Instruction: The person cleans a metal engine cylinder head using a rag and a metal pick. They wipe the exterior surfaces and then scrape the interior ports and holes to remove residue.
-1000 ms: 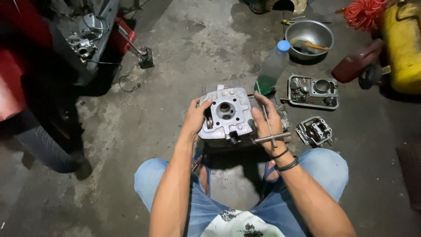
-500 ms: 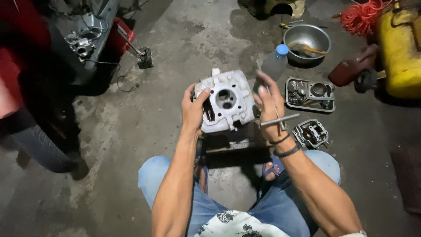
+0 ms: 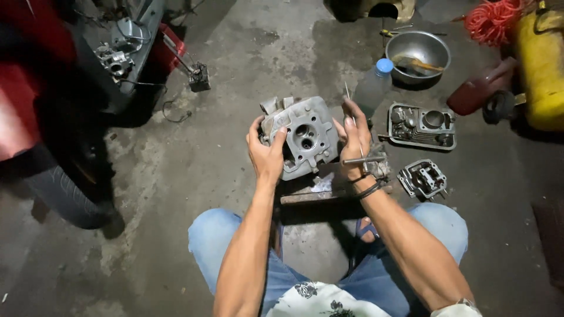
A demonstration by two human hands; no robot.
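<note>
I hold a grey cast-metal engine cylinder head (image 3: 305,136) up in front of me, between both hands, its ported face turned toward me. My left hand (image 3: 267,154) grips its left side with the thumb across the face. My right hand (image 3: 354,141) supports the right side and also holds a thin T-shaped metal tool (image 3: 359,157), its shaft pointing up past the fingers. Dark bands circle my right wrist. I squat over the concrete floor in blue jeans.
On the floor to the right lie a finned engine cylinder (image 3: 422,125) and a smaller metal cover part (image 3: 424,178). Behind them stand a plastic bottle (image 3: 373,87), a steel bowl (image 3: 420,54), a red container (image 3: 480,93), a yellow tank (image 3: 540,64). A red motorcycle (image 3: 64,88) fills the left.
I have lifted the cylinder head off the block on the floor and tipped it upright, so its ported face now turns toward me. The T-shaped tool stays in my right hand.
</note>
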